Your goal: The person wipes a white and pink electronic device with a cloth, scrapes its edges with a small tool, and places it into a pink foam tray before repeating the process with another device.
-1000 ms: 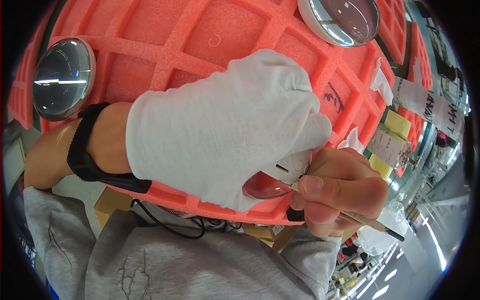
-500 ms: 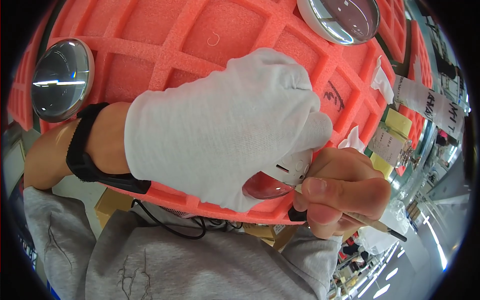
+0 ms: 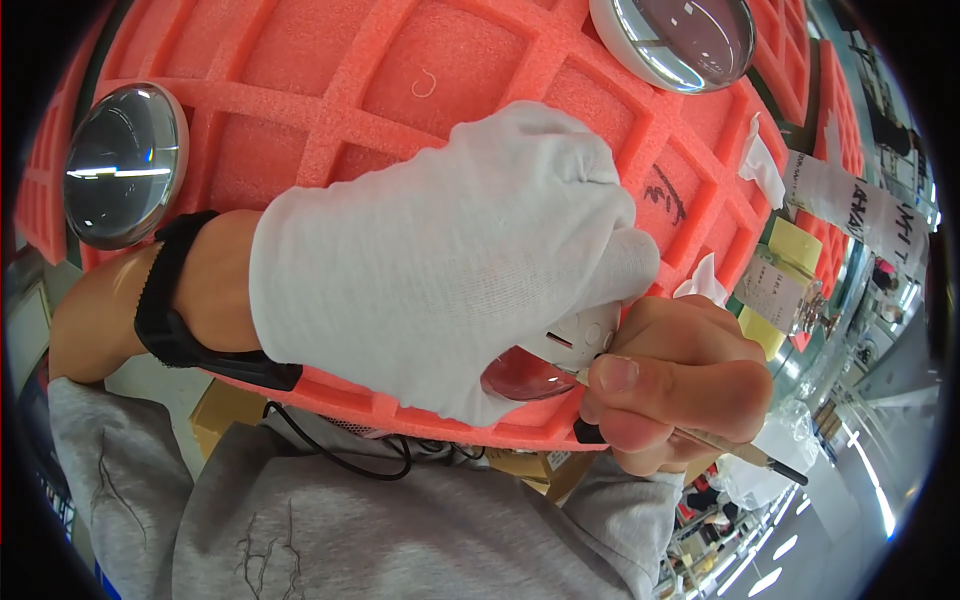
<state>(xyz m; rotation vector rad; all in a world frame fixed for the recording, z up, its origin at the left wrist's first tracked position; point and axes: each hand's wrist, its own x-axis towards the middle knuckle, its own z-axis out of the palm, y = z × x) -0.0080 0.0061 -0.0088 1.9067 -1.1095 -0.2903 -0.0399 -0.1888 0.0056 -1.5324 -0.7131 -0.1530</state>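
Observation:
My left hand (image 3: 460,250), in a white knitted glove, is curled around a small round item (image 3: 575,340) with a white slotted housing and a glossy, reddish-looking dome. The glove covers much of it. My bare right hand (image 3: 675,385) pinches a thin tan stick (image 3: 735,446) with a dark rear end. Its pointed front reaches the white housing; whether it touches cannot be made out. Both hands are over the pink foam tray (image 3: 270,50). At the far left lies a clear glossy dome (image 3: 122,165) with a pale rim, and a similar mirror-like dome (image 3: 685,45) sits at the far right.
White paper scraps (image 3: 764,165) stick to the tray's right edge. Beside it are a taped label strip (image 3: 860,210), yellow blocks (image 3: 795,245) and a clear plastic bag (image 3: 770,470). A black cable (image 3: 385,472) and cardboard boxes (image 3: 225,405) lie below the near edge.
My right hand and the stick have shifted very slightly left. My left hand keeps its hold on the round item, almost unmoved.

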